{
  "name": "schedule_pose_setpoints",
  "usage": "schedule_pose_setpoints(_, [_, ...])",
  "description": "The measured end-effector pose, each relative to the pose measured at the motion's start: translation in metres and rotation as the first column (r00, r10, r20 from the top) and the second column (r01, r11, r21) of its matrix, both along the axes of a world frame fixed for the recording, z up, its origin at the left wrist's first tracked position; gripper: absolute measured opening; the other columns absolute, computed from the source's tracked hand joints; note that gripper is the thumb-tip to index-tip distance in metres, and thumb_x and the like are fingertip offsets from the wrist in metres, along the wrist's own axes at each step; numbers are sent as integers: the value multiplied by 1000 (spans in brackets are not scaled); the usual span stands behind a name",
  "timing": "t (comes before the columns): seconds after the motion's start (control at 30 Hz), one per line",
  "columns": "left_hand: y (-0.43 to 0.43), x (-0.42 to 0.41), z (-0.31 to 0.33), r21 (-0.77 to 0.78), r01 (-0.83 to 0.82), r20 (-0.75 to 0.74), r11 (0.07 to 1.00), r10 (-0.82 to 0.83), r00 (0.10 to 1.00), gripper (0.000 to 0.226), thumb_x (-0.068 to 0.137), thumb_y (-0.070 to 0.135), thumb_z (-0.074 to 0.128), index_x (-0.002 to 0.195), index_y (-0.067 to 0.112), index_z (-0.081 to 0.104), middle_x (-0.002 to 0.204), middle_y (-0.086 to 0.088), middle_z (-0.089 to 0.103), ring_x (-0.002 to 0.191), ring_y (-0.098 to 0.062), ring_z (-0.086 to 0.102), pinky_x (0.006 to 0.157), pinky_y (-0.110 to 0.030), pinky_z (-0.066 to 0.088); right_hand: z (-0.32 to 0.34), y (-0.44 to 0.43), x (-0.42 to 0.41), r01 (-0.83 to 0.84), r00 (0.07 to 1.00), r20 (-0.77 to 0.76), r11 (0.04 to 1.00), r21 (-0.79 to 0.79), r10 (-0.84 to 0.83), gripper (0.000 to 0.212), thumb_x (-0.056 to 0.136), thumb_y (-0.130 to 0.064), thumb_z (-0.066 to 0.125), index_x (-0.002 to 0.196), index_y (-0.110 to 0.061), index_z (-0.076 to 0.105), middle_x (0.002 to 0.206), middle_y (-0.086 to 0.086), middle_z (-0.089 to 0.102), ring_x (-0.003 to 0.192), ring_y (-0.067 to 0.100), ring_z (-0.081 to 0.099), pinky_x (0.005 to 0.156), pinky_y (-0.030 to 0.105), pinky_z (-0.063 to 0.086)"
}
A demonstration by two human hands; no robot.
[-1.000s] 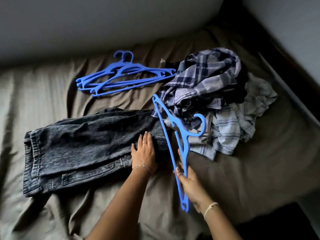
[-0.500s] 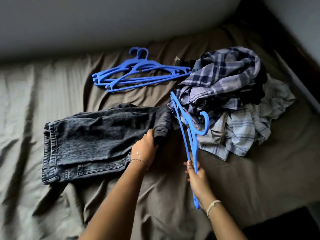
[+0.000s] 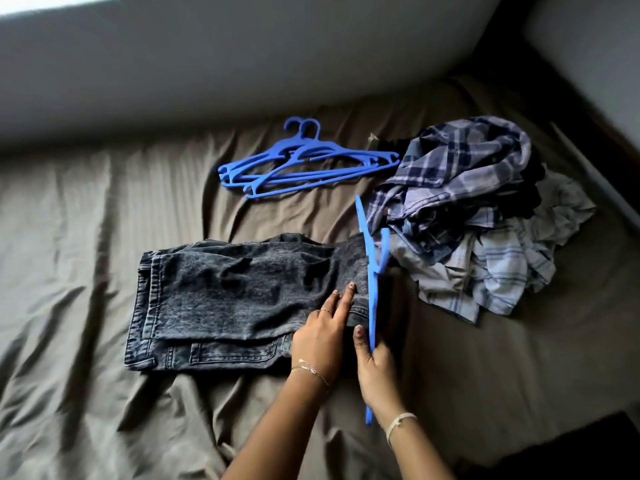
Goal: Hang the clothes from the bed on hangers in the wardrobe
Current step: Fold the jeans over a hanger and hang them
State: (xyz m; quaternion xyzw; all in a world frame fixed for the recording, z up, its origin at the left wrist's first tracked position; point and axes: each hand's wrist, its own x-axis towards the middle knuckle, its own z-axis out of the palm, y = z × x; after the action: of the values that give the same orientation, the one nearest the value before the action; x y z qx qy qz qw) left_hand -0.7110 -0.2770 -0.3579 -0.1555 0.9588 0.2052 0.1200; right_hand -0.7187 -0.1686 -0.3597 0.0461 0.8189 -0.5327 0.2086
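Folded dark grey jeans [image 3: 242, 292] lie flat on the bed's brown sheet [image 3: 86, 237]. My left hand [image 3: 323, 336] rests on their right end, fingers laid over the leg ends. My right hand [image 3: 375, 368] grips a blue plastic hanger [image 3: 372, 282] held edge-on and upright, right against the jeans' leg ends. Its hook points toward the heap of plaid shirts [image 3: 467, 209] at the right.
Several spare blue hangers [image 3: 304, 168] lie stacked on the sheet behind the jeans. A grey wall [image 3: 277, 64] runs along the bed's far side. The bed's right edge [image 3: 588, 161] borders a dark gap, and a dark patch of floor [image 3: 571, 452] shows at the bottom right.
My right hand has brought the hanger left, from beside the shirt heap up against the jeans' leg ends. My left hand has shifted from gripping the jeans' end to lying over it.
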Motion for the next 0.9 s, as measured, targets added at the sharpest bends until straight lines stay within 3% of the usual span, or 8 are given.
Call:
schedule_pose_setpoints(0.2, [3, -20, -19, -71, 186, 69, 980, -181, 981, 82, 92, 8, 44, 152, 37, -4, 151, -9, 22, 117, -33, 45, 80, -45, 51, -20, 4, 20, -63, 989, -105, 932, 358, 107, 91, 87, -69, 39, 150, -5, 26, 142, 21, 48, 123, 35, 53, 96, 33, 40])
schedule_pose_setpoints(0.3, [-13, -22, -33, 350, 130, 25, 928, -148, 989, 84, 78, 0, 56, 151, 25, 23, 146, -7, 40, 120, -33, 49, 95, -40, 47, -29, 8, 22, -117, 969, -139, 874, 472, 205, 103, 81, -78, 29, 153, -10, -1, 151, 20, 37, 124, 38, 52, 98, 39, 41])
schedule_pose_setpoints(0.33, [-19, -21, -30, 642, -81, 60, 762, 55, 997, 67, 79, -5, 54, 142, 14, 41, 138, -10, 52, 117, -31, 55, 93, -33, 49, -32, 9, 23, -138, 964, -133, 858, 494, 231, 104, 82, -79, 30, 153, -12, -5, 153, 18, 34, 125, 38, 50, 99, 39, 40])
schedule_pose_setpoints(0.37, [-24, -21, -23, 857, -322, 211, 402, 297, 931, 52, 82, -9, 51, 131, 7, 52, 128, -14, 60, 110, -28, 61, 88, -28, 51, -34, 9, 22, -147, 963, -122, 849, 507, 240, 104, 82, -79, 31, 152, -12, -7, 154, 18, 33, 124, 38, 51, 98, 40, 41])
schedule_pose_setpoints(0.43, [-32, -16, -17, 859, -408, 513, -310, 506, 693, 34, 91, 5, 47, 124, 4, 58, 114, -17, 66, 94, -24, 66, 84, -30, 53, -36, 7, 22, -121, 964, -129, 813, 569, 233, 106, 80, -78, 29, 153, -9, -5, 146, 21, 43, 110, 41, 58, 84, 41, 47])
schedule_pose_setpoints(0.5, [-41, -13, -18, 755, -337, 616, -562, 433, 658, 54, 95, 42, 40, 128, 2, 55, 119, -19, 64, 102, -29, 63, 95, -39, 47, -35, 3, 23, -123, 963, -117, 777, 618, 245, 110, 77, -81, 27, 152, -6, -4, 143, 23, 47, 105, 42, 60, 79, 40, 49])
schedule_pose_setpoints(0.67, [-29, -29, -5, 791, -419, 584, -446, 344, 736, 91, 76, 77, 35, 114, -1, 61, 83, -13, 67, 70, -22, 61, 75, -33, 47, -29, 6, 13, -86, 987, -103, 947, 309, 123, 109, 74, -86, 33, 150, -10, 22, 149, 15, 41, 132, 28, 46, 106, 36, 39])
schedule_pose_setpoints(0.9, [-7, -33, -21, 836, -390, 545, -385, 662, 514, 90, 88, 73, 14, 96, 2, 69, 65, -3, 66, 57, -11, 51, 53, -18, 42, -31, -8, -78, 157, 972, 129, 948, 275, -198, 76, 65, -75, 63, 113, -16, 55, 112, 7, 65, 102, 27, 63, 91, 42, 50])
